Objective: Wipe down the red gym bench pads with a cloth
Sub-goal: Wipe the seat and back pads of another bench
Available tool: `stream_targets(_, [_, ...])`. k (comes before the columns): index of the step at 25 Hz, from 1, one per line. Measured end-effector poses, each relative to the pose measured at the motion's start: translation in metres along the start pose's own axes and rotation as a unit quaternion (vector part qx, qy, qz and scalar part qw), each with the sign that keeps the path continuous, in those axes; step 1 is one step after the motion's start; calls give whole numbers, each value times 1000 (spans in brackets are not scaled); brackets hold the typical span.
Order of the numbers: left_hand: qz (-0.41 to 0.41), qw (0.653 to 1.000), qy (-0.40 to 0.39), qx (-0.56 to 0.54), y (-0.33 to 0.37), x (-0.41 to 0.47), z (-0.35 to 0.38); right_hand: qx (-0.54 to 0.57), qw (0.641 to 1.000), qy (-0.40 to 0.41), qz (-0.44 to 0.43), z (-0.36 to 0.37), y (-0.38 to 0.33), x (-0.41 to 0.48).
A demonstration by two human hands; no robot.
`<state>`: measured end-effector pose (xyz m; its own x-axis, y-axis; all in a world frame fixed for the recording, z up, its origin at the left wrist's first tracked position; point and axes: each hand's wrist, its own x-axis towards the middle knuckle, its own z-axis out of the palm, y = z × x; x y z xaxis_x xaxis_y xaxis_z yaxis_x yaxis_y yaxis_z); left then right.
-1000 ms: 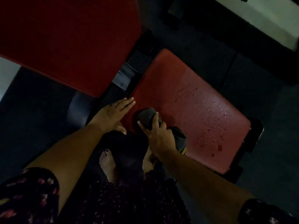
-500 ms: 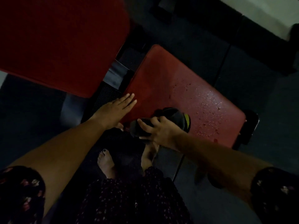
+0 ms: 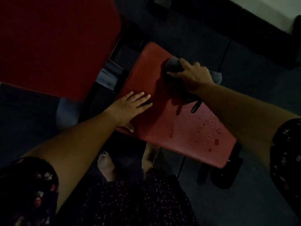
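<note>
Dark floor mats (image 3: 244, 201) fill the dim room, with a pale wall strip (image 3: 268, 10) at the far right. Two red pads show: the back pad (image 3: 57, 43) tilts across the upper left, and the seat pad (image 3: 187, 128) runs from the middle toward the lower right, with black frame (image 3: 101, 98) in the gap between them. The right hand (image 3: 193, 75) sits at the far end of the seat pad, fingers curled over a dark cloth (image 3: 173, 65) and pressing it against the red surface; more of the cloth bunches behind the wrist at the pad's far edge, and a thin black loop (image 3: 195, 106) trails from under the forearm. The left hand (image 3: 128, 106) lies flat on the seat pad's left end, fingers straight and slightly spread, thumb hooked over the near edge. Water drops (image 3: 206, 129) bead on the pad's lower right part, well apart from the cloth. Bare feet (image 3: 105, 165) stand on the floor below the pad, beside a dark flowered dress (image 3: 130, 201).
</note>
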<state>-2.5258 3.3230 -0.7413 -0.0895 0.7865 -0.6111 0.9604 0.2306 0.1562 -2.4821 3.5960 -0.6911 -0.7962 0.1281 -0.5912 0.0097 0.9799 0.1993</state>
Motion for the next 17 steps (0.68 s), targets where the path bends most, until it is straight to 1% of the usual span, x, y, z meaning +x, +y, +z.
stream_targets(4, [-26, 999, 7, 20, 5, 2, 6, 144, 983, -24, 111, -6, 4, 17])
stream_targets(8, [-39, 999, 5, 29, 10, 2, 7, 317, 926, -50, 197, -6, 6, 29])
stream_targets(9, [-41, 999, 3, 26, 11, 0, 7, 334, 917, -61, 210, -7, 4, 27])
stream_targets(11, [-47, 999, 9, 12, 14, -3, 7, 332, 914, -68, 223, -5, -11, 15])
stream_targets(15, [-69, 996, 21, -48, 11, -12, 6, 370, 904, -23, 212, 25, -78, -40])
stream_targets(17, [-81, 994, 18, -65, 14, -15, 7, 364, 909, -8, 204, 46, -115, -72])
